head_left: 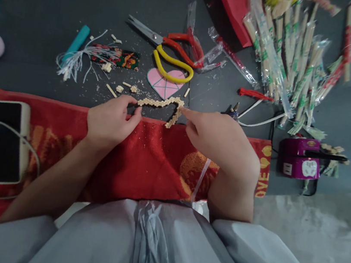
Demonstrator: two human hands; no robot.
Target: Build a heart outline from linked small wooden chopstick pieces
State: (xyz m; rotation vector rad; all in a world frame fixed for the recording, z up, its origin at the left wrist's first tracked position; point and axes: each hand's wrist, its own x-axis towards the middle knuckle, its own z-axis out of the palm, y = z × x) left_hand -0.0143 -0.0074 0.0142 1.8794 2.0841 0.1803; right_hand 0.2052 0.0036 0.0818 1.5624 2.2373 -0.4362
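A curved strip made of small pale straw-like pieces (161, 103) lies along the far edge of the red towel (145, 162), bent downward at its right end. My left hand (112, 116) pinches the strip's left tip between thumb and fingers. At the bend, the index finger of my right hand (211, 130) touches the strip, with the other fingers curled under; whether they grip it is hidden. Just beyond the strip lies a pink heart-shaped card (164, 84) with green lines. Scissors (161, 44) with one orange and one yellow handle rest partly over the card.
Plastic-wrapped bundles of pale sticks (290, 56) cover the back right. A purple device (300, 158) sits at right. A phone (0, 142) with a cable lies on the towel's left. White threads (77, 61), a teal tube (76, 43) and scraps lie at back left.
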